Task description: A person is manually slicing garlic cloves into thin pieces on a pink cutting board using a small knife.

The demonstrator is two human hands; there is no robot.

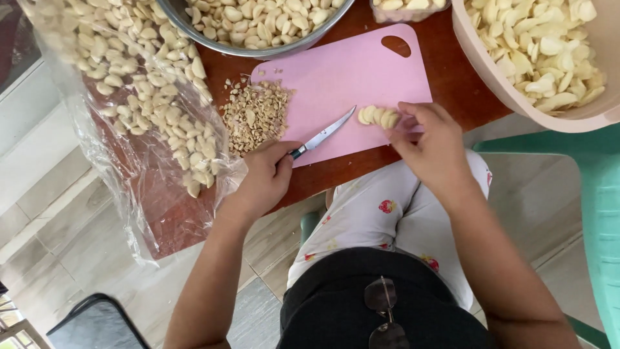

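My left hand [265, 178] grips the dark handle of a small knife [326, 134], whose blade points up and right over a pink cutting board [349, 71]. My right hand [429, 145] pinches a short row of peeled garlic cloves [378, 116] against the board, just past the blade tip. The blade and the cloves are a little apart. A heap of cut garlic ends [255, 113] lies at the board's left edge, above my left hand.
A clear plastic bag of garlic cloves [142, 97] sprawls on the left of the brown table [465, 90]. A metal bowl [271, 50] and a beige tub [516, 97] hold peeled cloves at the back. A green chair [600, 213] stands at right.
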